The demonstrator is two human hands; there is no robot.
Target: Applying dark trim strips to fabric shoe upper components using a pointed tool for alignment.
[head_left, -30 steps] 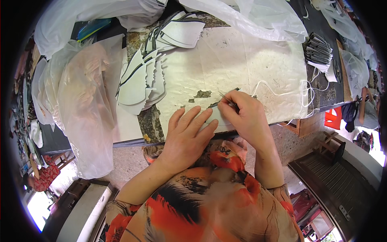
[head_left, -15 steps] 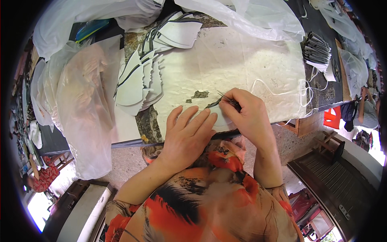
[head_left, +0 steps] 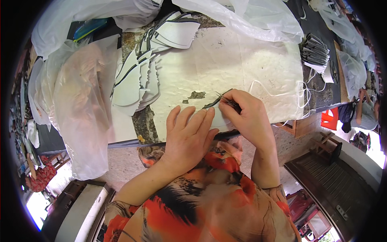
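A white cut piece [head_left: 219,120] with a black strip [head_left: 212,103] along its far edge lies on the table in front of me, partly covered by my hands. My left hand [head_left: 188,131] rests flat on its left part, fingers stretched out, the fingertips close to the strip. Closed at the strip's right end, my right hand [head_left: 246,113] grips a small dark tool [head_left: 230,103] with thin pointed tips. Most of that tool is hidden in the fingers, so its exact kind is unclear. The tips lie beside the strip.
A worn white sheet [head_left: 266,64] covers the tabletop. Stacked white pieces [head_left: 128,90] with black edging lie left, and more pieces [head_left: 177,34] behind. A dark bundle [head_left: 315,50] and white cord [head_left: 278,93] are at right. Plastic bags [head_left: 82,109] lie left and at the back.
My left thumb has spread a little away from the fingers, to the right. The right hand stays at the strip with the tool. The whole view has shifted slightly.
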